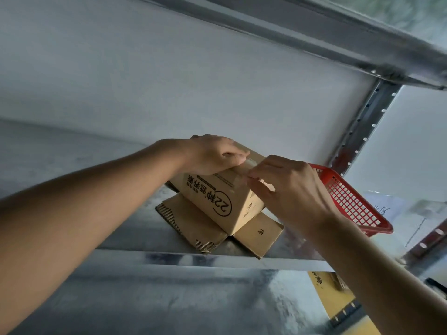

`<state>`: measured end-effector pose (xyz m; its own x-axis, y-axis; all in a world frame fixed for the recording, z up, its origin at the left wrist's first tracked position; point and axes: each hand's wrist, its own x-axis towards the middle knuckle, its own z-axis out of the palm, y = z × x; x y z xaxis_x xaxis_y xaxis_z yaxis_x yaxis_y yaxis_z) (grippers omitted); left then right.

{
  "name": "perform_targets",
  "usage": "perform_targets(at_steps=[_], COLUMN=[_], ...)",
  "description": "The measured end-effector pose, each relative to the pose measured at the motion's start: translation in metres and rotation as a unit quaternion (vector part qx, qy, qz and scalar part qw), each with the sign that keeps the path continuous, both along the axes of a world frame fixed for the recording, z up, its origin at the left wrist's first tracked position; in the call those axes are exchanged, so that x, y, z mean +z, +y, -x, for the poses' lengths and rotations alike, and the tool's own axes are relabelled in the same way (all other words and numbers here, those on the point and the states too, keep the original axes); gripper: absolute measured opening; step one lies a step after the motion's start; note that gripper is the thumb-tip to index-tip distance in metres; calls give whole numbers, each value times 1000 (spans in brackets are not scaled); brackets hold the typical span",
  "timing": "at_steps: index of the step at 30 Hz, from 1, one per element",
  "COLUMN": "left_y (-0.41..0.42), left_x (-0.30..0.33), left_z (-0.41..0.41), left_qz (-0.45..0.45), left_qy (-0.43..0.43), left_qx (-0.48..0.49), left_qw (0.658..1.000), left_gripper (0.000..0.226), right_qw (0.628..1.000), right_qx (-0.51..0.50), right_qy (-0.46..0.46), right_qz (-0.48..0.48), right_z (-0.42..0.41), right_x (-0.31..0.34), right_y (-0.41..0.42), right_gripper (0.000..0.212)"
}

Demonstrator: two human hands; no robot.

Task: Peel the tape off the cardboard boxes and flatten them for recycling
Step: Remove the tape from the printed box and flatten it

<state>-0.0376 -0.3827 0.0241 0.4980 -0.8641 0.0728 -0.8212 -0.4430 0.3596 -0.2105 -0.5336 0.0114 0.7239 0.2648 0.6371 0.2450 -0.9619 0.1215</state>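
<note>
Nearest the lens: two bare forearms, entering from 8 o'clock and 4 o'clock and meeting just right of centre. Left hand [212,154] laid over the top of the cardboard box [217,201], palm down, fingers curled over the upper edge and gripping it. Right hand [287,187] at the box's 3 o'clock side, thumb and forefinger pinched together on a strip of clear tape [249,165] along the top seam; whether any of the strip is lifted off, cannot tell. Box tilted, one corner pointing down toward 6 o'clock, printed face with "22" and upside-down characters turned to the camera. Beneath it, touching, flattened cardboard [191,226] lying on the metal shelf [125,233], corrugated edges showing at 7 o'clock, a flap marked with small print at 5 o'clock. Red mesh basket [350,201] just beside the right hand at 3 o'clock, resting on the same shelf. Perforated steel upright [362,126] at 2 o'clock, upper shelf beam [314,37] crossing at 1 o'clock. Pale wall [145,81] behind.
</note>
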Motion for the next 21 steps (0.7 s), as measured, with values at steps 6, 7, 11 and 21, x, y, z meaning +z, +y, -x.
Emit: perform_targets(at_steps=[6,7,11,21], left_y=[3,3,1,3], left_x=[-5,-7,-13,-17], left_z=[-5,-6,-12,-22], left_qz=[-7,-7,-8,-6], left_qy=[-33,-33,-51,-61], left_qx=[-20,-16,-10,-37], left_qw=[999,999,999,997], left_gripper=[54,53,50,49], right_qw=[991,987,950,777], right_qx=[-106,-114,-164,-58], right_qy=[-19,-18,-33,41], right_qz=[-76,-114,-264,-625], right_z=[-7,-8,-9,1], right_x=[-3,-2,6,21], right_y=[14,13,4,1], right_gripper=[2,4,12,12])
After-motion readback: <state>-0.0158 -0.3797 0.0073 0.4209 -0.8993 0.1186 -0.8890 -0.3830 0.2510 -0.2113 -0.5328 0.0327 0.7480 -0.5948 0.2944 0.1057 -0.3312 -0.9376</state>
